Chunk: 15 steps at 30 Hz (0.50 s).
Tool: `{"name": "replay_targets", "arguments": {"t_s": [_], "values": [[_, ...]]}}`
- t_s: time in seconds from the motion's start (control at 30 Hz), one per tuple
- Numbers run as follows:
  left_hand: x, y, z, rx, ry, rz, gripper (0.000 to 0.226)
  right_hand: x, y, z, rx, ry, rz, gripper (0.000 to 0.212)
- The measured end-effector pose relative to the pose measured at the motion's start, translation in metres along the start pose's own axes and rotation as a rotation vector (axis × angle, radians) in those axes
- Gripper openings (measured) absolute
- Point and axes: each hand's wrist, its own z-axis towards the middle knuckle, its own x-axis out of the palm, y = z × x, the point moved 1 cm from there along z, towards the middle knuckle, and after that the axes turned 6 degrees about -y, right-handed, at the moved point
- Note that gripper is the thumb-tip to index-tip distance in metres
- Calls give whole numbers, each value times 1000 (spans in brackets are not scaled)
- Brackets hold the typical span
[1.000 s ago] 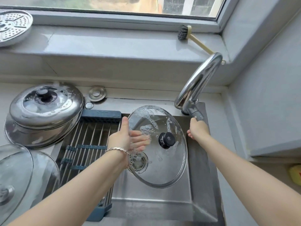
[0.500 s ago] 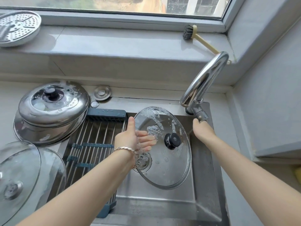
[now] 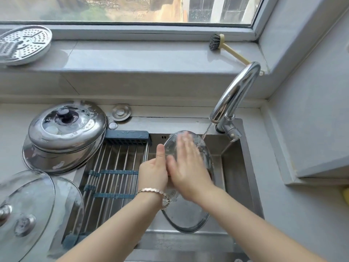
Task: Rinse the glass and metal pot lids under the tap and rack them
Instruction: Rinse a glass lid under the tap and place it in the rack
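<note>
The glass lid point(image 3: 188, 218) is held on edge and tilted over the stainless sink point(image 3: 236, 167), with its upper rim just below the tap point(image 3: 234, 95). A thin water stream point(image 3: 206, 130) is delivered from the spout onto the upper right edge of the lid.

The lid is grasped at its left rim by the left hand point(image 3: 154, 172). The thumb is laid upward along the rim, and the fingers are concealed behind the lid and the other hand. The right hand point(image 3: 186, 163) is laid flat against the face of the lid with the fingers straight. Nothing is gripped by it, and its outline is blurred. A bracelet point(image 3: 151, 190) is worn on the left wrist.

The left part of the sink is covered by a roll-up rack point(image 3: 115, 159) of steel rods with blue end bars. Two domed metal lids point(image 3: 66, 125) are stacked on the counter to the left of the rack; the upper one is fitted with a dark knob and is marked with suds. Two further glass lids point(image 3: 28, 205) are overlapped at the lower left. A small round metal cap point(image 3: 121, 112) is placed behind the rack.

On the window sill point(image 3: 132, 57), a perforated steamer plate point(image 3: 24, 44) is located at the left and a dish brush point(image 3: 215, 42) at the right, behind the tap.
</note>
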Motion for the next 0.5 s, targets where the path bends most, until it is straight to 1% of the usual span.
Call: {"name": "replay_targets", "arguments": {"t_s": [0.03,0.07,0.1,0.13,0.2,0.23,0.27,0.33,0.37,0.4,0.43,0.5], "values": [[-4,0,2,34,-28,43,62,0,14,-18,-136,2,-2,65],[-6,0,2,37,-28,50,61,-1,16,-24,-227,-28,-13,64],[-6,0,0,19,1,18,59,-3,15,-20,-234,-54,-21,66],[-4,-1,-4,-15,43,-28,59,-6,9,-5,-127,-55,-16,67],[0,-2,-15,-67,109,-120,61,-16,4,20,217,-70,65,65],[1,-1,-16,-66,107,-127,60,-17,8,23,284,-91,74,63],[1,1,-16,-52,77,-93,60,-14,16,18,233,-112,40,63],[-6,3,-10,-13,-10,-27,59,-5,29,-2,-4,-88,-29,67],[-8,5,-8,-10,-22,-39,59,-5,27,-8,-75,-74,-47,69],[-8,4,-8,-26,5,-83,60,-7,19,-5,-71,-47,-54,71],[-8,3,-11,-45,48,-135,60,-11,10,4,35,-19,-33,72],[-5,3,-17,-51,104,-196,59,-23,-1,21,359,-2,77,72]]}}
